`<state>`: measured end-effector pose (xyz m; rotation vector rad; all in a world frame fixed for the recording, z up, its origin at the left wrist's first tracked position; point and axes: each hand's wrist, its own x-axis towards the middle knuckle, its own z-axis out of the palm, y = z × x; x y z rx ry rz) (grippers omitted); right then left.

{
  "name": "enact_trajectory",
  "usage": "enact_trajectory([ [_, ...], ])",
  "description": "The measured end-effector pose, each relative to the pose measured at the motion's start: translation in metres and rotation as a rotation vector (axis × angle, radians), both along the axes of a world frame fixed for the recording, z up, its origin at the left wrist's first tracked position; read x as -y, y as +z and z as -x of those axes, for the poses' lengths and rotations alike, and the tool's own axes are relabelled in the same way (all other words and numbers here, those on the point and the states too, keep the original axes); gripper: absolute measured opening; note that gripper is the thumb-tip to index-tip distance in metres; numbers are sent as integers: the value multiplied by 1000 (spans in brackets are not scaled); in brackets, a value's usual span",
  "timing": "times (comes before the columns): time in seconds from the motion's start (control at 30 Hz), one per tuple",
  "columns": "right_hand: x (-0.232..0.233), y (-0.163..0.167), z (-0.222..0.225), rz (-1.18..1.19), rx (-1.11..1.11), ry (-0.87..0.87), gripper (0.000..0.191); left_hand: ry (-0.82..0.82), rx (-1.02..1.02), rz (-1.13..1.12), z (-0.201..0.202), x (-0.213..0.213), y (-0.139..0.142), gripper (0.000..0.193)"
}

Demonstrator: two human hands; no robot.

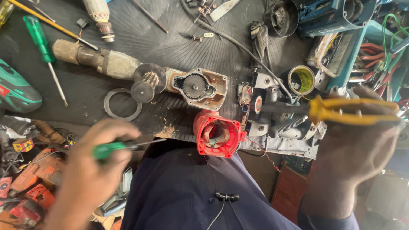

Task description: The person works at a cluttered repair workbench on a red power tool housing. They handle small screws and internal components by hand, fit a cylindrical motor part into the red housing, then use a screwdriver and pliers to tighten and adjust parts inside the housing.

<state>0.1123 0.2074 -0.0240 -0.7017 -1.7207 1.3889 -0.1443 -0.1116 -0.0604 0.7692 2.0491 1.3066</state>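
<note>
A green-handled screwdriver is gripped in the left hand, fingers wrapped fully round the handle, just off the near edge of the black ribbed mat. Its long axis runs pretty much sideways, parallel to that near edge, with the thin shaft pointed right toward the red motor housing, tip a bit short of it. Yellow-handled pliers are clutched in the right hand, closed tight round the handles, over by the mat's right edge. They're laid sideways too, but the dark nose is aimed left, at the grey machine body with the black ribbed hose; whether the tip is touching it can't be told, it's blurred. The red housing is sat at the near edge, open end facing up, touching the grey body on its right. Further back, toward the middle of the mat, an opened gearbox with a dark gear is laid, with a flat metal ring near its left. A second green screwdriver is left by the far-left corner.
</note>
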Motion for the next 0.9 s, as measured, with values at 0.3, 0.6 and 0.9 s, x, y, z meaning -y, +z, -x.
enact_trajectory([
  [0.3, -19, -32, 58, -959, 548, 269, 10, -283, -17, -261, -2, -3, 59, 23],
  [0.6, -4, -70, 73, -993, 787, 528, 27, -401, -333, -284, -35, -70, 7, 33],
  [0.9, 45, -46, 22, -342, 384, 387, 44, -489, -315, -155, -37, -83, -11, 30],
])
